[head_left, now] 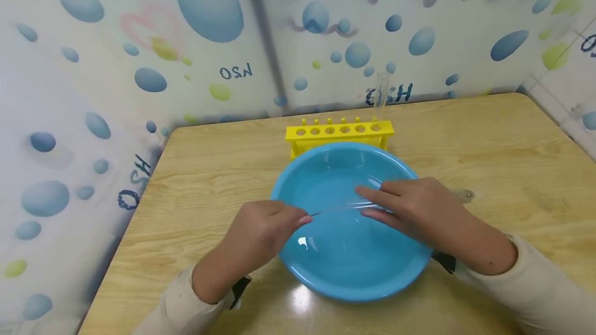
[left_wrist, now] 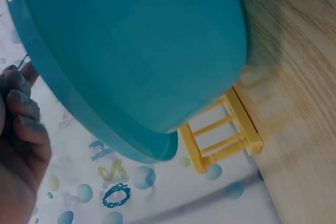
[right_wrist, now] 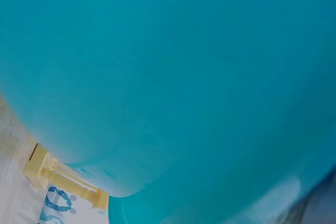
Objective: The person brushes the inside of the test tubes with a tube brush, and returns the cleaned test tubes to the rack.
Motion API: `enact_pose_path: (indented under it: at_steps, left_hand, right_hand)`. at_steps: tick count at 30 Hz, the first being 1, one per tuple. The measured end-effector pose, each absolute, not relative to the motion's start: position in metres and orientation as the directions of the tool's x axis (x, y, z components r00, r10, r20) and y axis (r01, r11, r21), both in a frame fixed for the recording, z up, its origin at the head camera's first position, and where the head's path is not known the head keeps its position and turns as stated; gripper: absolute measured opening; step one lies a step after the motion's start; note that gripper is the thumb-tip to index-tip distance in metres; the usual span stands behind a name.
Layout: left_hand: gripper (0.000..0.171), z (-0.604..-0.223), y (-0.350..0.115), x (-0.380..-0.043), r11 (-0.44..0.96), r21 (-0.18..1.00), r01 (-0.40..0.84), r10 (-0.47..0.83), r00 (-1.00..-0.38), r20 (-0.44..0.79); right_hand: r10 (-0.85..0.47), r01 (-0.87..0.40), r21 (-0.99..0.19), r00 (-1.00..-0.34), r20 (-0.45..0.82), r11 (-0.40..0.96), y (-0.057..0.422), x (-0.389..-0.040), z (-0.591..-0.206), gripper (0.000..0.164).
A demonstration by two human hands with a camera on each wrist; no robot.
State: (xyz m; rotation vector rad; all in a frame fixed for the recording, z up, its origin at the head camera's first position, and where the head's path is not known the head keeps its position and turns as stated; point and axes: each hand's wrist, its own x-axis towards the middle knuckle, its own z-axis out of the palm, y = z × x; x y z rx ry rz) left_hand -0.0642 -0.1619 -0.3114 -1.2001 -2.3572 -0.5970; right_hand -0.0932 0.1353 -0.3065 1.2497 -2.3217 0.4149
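My left hand (head_left: pixel 267 226) pinches the thin twisted wire handle of a test tube brush (head_left: pixel 328 211) between thumb and fingertips. The wire runs rightward into a clear glass test tube (head_left: pixel 360 204), which my right hand (head_left: pixel 414 208) holds between thumb and fingers. Most of the tube is hidden by that hand; a clear rounded end shows beyond it. Both hands are over a blue basin (head_left: pixel 344 268). In the left wrist view, curled fingers of the left hand (left_wrist: pixel 23 135) appear beside the basin (left_wrist: pixel 136 51). The right wrist view shows mostly the basin's outer wall (right_wrist: pixel 157 77).
Behind the basin stands a yellow test tube rack (head_left: pixel 340 131) with a row of holes and pegs. Another clear test tube (head_left: pixel 382 89) stands at the rack's right end. The wooden table (head_left: pixel 209 169) meets a patterned wall (head_left: pixel 261 66) at the back.
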Motion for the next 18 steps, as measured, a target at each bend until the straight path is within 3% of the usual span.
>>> enact_pose_path:
  at_steps: [2,4,7,10,13,16,18]
  left_hand:
    - [0.023,-0.314,-0.162,-0.067,0.524,0.011,0.851,0.678,-0.425,0.600]
    - [0.028,-0.315,-0.161,-0.068,0.514,-0.091,0.853,0.699,-0.356,0.620]
    - [0.033,-0.315,-0.160,-0.067,0.511,-0.119,0.851,0.704,-0.334,0.627]
    - [0.032,-0.315,-0.160,-0.065,0.513,0.002,0.858,0.679,-0.408,0.610]
    - [0.020,-0.313,-0.159,-0.061,0.527,0.178,0.831,0.647,-0.528,0.550]
    - [0.013,-0.311,-0.156,-0.056,0.527,0.391,0.754,0.612,-0.657,0.440]
    - [0.018,-0.310,-0.153,-0.053,0.514,0.566,0.645,0.587,-0.745,0.316]
  right_hand:
    - [-0.704,-0.842,-0.068,-0.489,0.514,0.535,0.136,-0.093,-0.308,0.066]
    - [-0.711,-0.845,-0.088,-0.495,0.499,0.527,0.136,-0.092,-0.308,0.064]
    - [-0.722,-0.855,-0.108,-0.491,0.488,0.508,0.136,-0.091,-0.308,0.062]
    - [-0.721,-0.859,-0.102,-0.481,0.498,0.502,0.136,-0.089,-0.308,0.062]
    - [-0.704,-0.851,-0.068,-0.473,0.529,0.521,0.135,-0.089,-0.308,0.063]
    - [-0.685,-0.841,-0.029,-0.460,0.564,0.541,0.134,-0.089,-0.308,0.063]
    - [-0.676,-0.838,-0.010,-0.447,0.586,0.545,0.134,-0.088,-0.308,0.062]
